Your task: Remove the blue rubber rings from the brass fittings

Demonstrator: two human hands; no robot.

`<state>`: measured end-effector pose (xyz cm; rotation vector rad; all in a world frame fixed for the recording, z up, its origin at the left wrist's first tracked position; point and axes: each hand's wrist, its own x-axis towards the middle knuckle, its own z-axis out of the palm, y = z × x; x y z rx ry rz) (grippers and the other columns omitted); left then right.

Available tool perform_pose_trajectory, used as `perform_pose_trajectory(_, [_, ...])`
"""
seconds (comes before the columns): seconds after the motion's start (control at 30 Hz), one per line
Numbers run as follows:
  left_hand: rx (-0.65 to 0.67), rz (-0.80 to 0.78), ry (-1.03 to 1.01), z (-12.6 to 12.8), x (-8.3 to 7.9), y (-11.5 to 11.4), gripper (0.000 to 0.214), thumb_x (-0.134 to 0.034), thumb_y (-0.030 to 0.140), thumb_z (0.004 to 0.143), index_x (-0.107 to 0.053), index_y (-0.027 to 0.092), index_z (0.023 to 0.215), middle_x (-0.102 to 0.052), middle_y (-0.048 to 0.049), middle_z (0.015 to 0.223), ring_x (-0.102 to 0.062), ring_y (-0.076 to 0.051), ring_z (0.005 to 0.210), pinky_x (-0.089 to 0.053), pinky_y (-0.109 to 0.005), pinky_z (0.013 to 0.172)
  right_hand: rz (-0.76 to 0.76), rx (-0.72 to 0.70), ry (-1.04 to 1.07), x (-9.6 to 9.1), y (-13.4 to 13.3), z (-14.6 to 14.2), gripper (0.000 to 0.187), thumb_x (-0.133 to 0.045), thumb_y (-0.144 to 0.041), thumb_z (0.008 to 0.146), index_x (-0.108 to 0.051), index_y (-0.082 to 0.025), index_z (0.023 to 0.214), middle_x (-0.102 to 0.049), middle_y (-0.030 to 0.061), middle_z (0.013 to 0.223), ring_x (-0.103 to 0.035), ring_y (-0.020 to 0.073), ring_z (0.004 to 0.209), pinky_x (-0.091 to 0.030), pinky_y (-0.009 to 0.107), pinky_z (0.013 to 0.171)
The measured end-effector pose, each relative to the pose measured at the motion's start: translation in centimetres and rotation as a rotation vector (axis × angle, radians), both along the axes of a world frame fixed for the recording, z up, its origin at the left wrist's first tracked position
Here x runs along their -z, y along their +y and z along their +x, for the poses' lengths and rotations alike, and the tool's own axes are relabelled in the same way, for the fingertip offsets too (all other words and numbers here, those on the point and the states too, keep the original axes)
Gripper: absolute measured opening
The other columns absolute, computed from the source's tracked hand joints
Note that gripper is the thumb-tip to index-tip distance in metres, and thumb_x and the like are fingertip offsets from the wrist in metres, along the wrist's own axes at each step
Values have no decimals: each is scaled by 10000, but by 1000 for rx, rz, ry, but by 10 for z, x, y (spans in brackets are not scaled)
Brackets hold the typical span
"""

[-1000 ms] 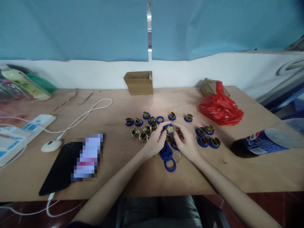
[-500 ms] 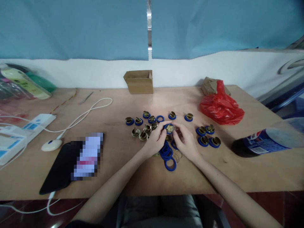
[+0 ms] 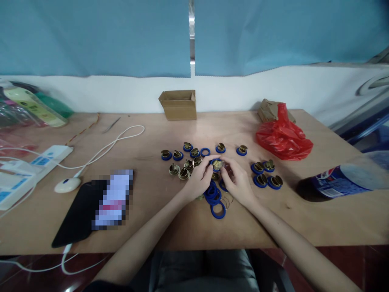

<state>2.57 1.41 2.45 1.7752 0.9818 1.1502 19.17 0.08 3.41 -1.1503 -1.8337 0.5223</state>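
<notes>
On the wooden table (image 3: 170, 227), before the blue curtain, my left hand (image 3: 199, 181) and right hand (image 3: 238, 182) together pinch one brass fitting (image 3: 216, 164) above the loose blue rings (image 3: 214, 198). I should keep it level, pressing evenly all round.

Probably Pepsi logo on bottle (image 3: 340, 182)

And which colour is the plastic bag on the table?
Red; the plastic bag shows clearly in the head view.
</notes>
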Motion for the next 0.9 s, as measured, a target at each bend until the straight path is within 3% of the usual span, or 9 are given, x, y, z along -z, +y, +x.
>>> perform_pose_trajectory(0.23, [4,7,-7,0,1,1,370,-387,206,1010,-543,222,1346,-670,-74,1217,-653,-201,1001,-429,-441,1119,1,5,-1,0,0,0,251,-493,-216,977,-587,-218,1210,-685,72,1024,-650,186,787,-566,322,674])
perform_pose_trajectory(0.57, [-5,31,-11,1,-3,-1,356,-382,168,1007,-554,212,1315,-631,-84,1311,-620,-189,1151,-442,-366,1095,-14,8,3,2,0,0,259,-498,-220,979,-585,-202,1222,-685,63,984,-646,172,734,-552,312,653])
perform_pose_trajectory(0.9, [24,32,-40,0,5,1,391,-377,147,1005,-521,225,1360,-608,-85,1343,-614,-184,1147,-422,-372,1119,-26,16,-10,2,0,0,253,-492,-222,975,-579,-211,1212,-682,59,974,-632,166,691,-545,311,623])
